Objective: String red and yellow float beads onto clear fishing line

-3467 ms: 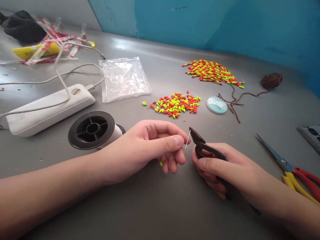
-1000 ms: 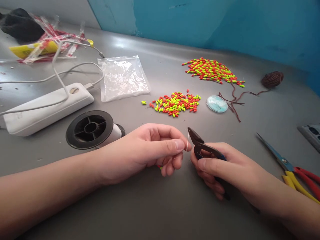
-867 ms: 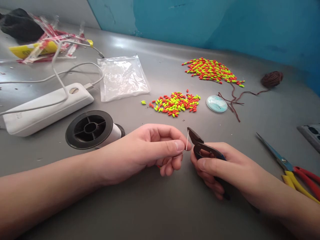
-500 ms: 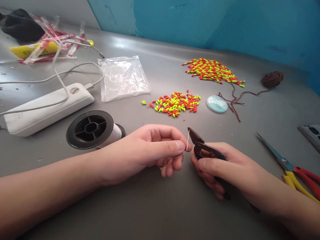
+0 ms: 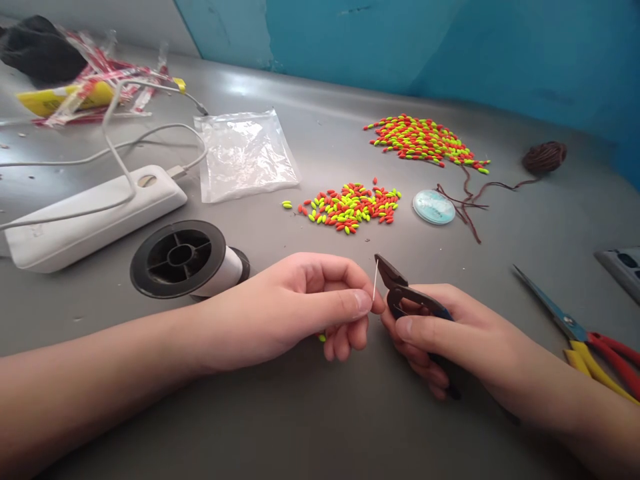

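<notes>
Between thumb and forefinger, my left hand (image 5: 325, 300) pinches a thin white line (image 5: 375, 280). The line rises from the fingertips to the jaw tips of dark pliers (image 5: 393, 273). My right hand (image 5: 450, 333) is wrapped round the handles of these pliers, just right of my left fingers. Below my left hand a yellow-green bead (image 5: 321, 338) peeks out; what it is attached to, if anything, is hidden. A loose pile of red and yellow-green oval beads (image 5: 350, 207) lies beyond my hands.
Farther back lies a heap of red and green beads (image 5: 425, 140). Scissors (image 5: 575, 327) lie at right, near a brown yarn ball (image 5: 545, 158) and a round teal case (image 5: 434, 207). At left are a black-flanged spool (image 5: 177, 260), a white power strip (image 5: 95, 217) and a clear bag (image 5: 250, 157).
My left fingers have shifted slightly down, and the view has moved a touch. The pliers stay at the upper end of the line.
</notes>
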`<state>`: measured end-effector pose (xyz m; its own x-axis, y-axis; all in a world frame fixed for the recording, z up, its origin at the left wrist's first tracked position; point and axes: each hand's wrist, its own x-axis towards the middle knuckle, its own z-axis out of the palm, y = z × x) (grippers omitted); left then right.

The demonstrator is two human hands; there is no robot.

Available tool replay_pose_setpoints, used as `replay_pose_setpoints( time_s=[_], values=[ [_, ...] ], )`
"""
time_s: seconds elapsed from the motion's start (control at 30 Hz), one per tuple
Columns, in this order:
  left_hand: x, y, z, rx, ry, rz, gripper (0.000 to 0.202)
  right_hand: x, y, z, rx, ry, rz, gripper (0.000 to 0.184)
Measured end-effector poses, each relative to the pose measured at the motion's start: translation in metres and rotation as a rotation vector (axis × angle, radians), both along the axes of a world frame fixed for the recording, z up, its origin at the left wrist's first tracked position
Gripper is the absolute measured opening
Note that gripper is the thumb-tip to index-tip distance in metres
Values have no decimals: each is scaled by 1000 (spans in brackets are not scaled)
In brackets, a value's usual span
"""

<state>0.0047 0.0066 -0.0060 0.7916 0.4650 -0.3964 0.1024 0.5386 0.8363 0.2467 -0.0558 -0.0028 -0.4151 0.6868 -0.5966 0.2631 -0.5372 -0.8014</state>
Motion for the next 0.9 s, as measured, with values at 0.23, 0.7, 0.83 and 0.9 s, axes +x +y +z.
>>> replay_pose_setpoints(
  time_s=[0.23,0.7,0.83,0.9],
  values=[
    [-1,0,-1,-5,1,3,24,0,0,0,-11,-15,-11,23],
    [0,1,-2,7,0,10,18,1,-1,-1,-5,-4,-18,23],
    [-1,0,-3,-5,-11,13,17,0,-1,-1,-4,-2,-21,24],
    [-1,0,-3,-18,-26,20,17,0,0,-1,-12,-1,-19,25]
  ],
)
